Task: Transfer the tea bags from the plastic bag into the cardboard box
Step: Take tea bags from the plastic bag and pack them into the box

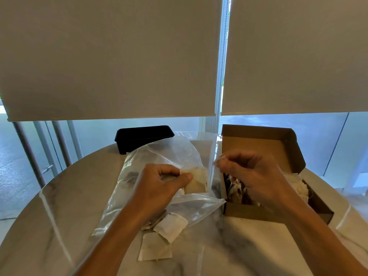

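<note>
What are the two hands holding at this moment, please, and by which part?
The left hand pinches a tea bag by its left edge. The right hand pinches something small at its fingertips, possibly the bag's string or tag; that cannot be told.

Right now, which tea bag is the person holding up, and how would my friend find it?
Start at the open cardboard box on the right of the round table. Just left of it lies the clear plastic bag, and above that the left hand pinches one square tea bag. It is the only one lifted up; two other tea bags lie flat on the table, nearer the person.
</note>
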{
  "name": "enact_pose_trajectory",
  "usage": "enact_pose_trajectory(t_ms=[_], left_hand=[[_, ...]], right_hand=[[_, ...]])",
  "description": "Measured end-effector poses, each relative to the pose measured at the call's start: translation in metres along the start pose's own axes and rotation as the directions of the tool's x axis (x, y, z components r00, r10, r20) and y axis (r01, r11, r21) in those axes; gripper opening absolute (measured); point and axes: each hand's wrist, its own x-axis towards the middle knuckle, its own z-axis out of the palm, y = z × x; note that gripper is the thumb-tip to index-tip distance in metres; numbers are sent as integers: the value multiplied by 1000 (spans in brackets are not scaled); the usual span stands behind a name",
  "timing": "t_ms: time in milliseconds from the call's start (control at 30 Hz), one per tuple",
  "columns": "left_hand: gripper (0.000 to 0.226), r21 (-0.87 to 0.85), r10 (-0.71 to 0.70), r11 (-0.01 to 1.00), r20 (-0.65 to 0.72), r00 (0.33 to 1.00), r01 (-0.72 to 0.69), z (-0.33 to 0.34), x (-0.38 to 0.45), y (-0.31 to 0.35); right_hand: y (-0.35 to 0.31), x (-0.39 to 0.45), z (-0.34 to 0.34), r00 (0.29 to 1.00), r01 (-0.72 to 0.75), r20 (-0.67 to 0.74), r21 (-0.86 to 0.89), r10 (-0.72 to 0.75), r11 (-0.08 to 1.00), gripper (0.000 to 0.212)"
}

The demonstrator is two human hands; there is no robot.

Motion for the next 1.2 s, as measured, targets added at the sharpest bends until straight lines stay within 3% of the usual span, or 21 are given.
enact_pose_trajectory(t_ms=[233,367,467,667,833,933,1033,1200], left_hand=[[5,63,139,987,105,985,-146,8,-6,3],[3,106,161,979,102,982,-172,9,-7,3],[5,119,170,977,75,983,-178,9,-7,2],[7,82,108,990,29,994,-111,7,-6,1],[10,83,77,994,12,997,-78,7,-5,-3],[11,82,75,994,17,997,-76,7,-4,-4],[9,85,77,993,14,997,-78,6,-2,-4],[10,65,70,996,-12,998,-69,2,1,-7]], right_hand=[[3,-1,12,987,45,160,-220,-10,975,10],[0,-5,14,991,38,133,-187,-13,982,14],[-1,-5,9,994,3,106,-263,25,965,25],[0,-13,-57,992,-123,-97,-521,85,845,18],[12,-13,-122,942,-278,-59,-685,329,674,12],[30,-9,-134,903,-279,-13,-777,429,564,15],[50,-4,-132,901,-262,-38,-841,432,473,20],[66,1,-128,921,-242,-65,-867,383,435,18]])
